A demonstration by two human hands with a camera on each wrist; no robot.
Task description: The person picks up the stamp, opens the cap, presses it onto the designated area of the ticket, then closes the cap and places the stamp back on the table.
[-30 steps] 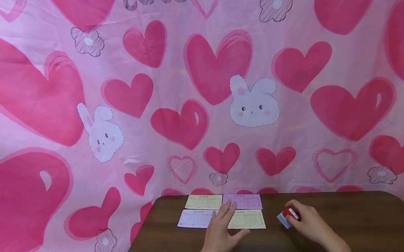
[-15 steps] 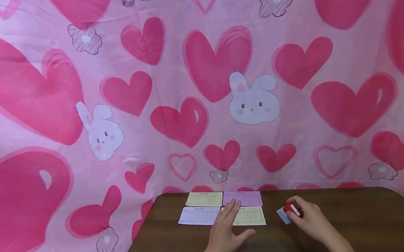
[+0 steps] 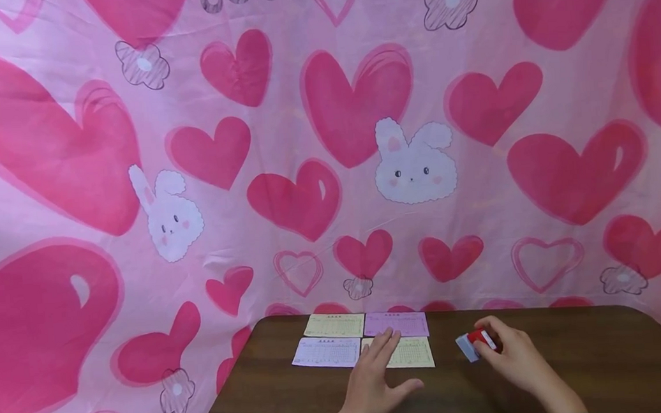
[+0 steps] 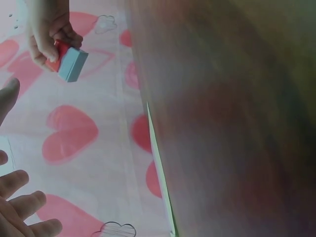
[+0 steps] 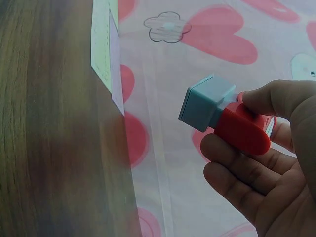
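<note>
My right hand pinches a red self-inking stamp with a pale blue-grey square cap on its end. Thumb and fingertips are on the red body, and the stamp is held up off the table. My left hand has its fingers spread and its thumb out to the side. It hovers in front of the lower yellow slip, covering part of it; contact cannot be made out. Beside that lies a lavender slip. Behind are another yellow slip and a purple slip, all printed with grids.
The dark brown wooden table extends to the right of the slips. Directly behind its far edge hangs a pink cloth with hearts, flowers and rabbits, which also covers the left side.
Both hands have drifted slightly to the right, the right one still gripping the stamp. The stamp has tilted a little. The slips lie as before; the view has shifted slightly.
</note>
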